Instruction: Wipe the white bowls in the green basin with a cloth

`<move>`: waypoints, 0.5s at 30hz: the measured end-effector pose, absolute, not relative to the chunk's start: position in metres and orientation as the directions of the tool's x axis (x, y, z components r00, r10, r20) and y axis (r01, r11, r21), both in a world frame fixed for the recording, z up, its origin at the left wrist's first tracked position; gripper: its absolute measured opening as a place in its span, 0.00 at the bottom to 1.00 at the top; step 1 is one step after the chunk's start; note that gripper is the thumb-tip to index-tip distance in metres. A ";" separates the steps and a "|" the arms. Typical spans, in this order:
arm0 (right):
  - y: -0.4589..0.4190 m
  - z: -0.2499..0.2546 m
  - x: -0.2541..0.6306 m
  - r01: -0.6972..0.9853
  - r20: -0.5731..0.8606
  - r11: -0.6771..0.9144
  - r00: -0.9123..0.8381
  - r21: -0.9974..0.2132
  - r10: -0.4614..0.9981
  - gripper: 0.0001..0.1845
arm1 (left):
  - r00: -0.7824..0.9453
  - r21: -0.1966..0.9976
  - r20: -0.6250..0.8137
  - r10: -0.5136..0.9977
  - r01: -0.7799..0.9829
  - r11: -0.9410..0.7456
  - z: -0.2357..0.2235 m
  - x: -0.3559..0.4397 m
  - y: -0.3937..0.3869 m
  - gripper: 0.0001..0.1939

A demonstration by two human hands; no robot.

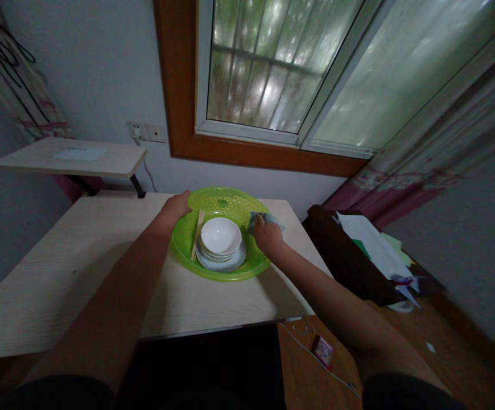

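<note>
Currently the green basin (234,199) sits in the middle of the frame, over the table (98,233), near that table's right edge. The left hand (178,206) grips its rim at the upper left, while the right hand (268,238) is closed around a greyish cloth (252,221) at the right rim. Inside, toward the bottom of the basin, a stack of white bowls (221,236) stands on a plate (241,259), with chopsticks (197,234) leaning along their left side.

A broad stretch of tabletop runs from the basin to the left of the frame; only a narrow strip lies between basin and right edge, and beyond that drop shows the wooden floor (302,387). The wall under the window (268,85) bounds the far side, and a raised shelf (119,162) overhangs the table's upper left corner.

Most of the left hand's fingers are hard to make out at the rim, and the right hand covers part of the cloth. Whether the cloth touches the rim, or the basin rests flat on its base, I cannot tell. Each forearm runs down toward the bottom edge, where dark sleeves are cut off
</note>
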State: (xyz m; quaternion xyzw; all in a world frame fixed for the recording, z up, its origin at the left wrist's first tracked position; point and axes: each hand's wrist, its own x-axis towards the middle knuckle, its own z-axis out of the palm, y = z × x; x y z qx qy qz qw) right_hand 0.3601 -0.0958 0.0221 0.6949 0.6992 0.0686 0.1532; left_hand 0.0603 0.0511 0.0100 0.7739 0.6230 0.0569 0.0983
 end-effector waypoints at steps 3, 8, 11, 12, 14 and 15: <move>-0.095 0.018 0.361 0.955 -0.155 0.094 -0.052 0.282 0.987 0.24 | 0.197 0.223 -0.044 0.979 0.958 -0.183 0.010 0.060 0.051 0.33; -0.095 0.018 0.358 0.941 -0.101 0.028 0.007 0.337 0.995 0.33 | 0.190 0.223 -0.044 0.981 0.959 -0.176 0.010 0.060 0.050 0.33; -0.096 0.022 0.354 0.938 -0.126 0.008 0.038 0.346 0.991 0.33 | 0.194 0.226 -0.044 0.980 0.958 -0.179 0.010 0.059 0.051 0.33; -0.096 0.023 0.353 0.940 -0.137 0.012 0.037 0.342 0.990 0.32 | 0.198 0.228 -0.044 0.979 0.956 -0.183 0.010 0.059 0.051 0.32; -0.097 0.025 0.352 0.942 -0.144 0.019 0.031 0.335 0.989 0.30 | 0.204 0.232 -0.043 0.978 0.954 -0.189 0.009 0.058 0.052 0.33; -0.098 0.026 0.352 0.943 -0.144 0.023 0.027 0.333 0.989 0.29 | 0.207 0.233 -0.042 0.977 0.953 -0.192 0.008 0.058 0.052 0.33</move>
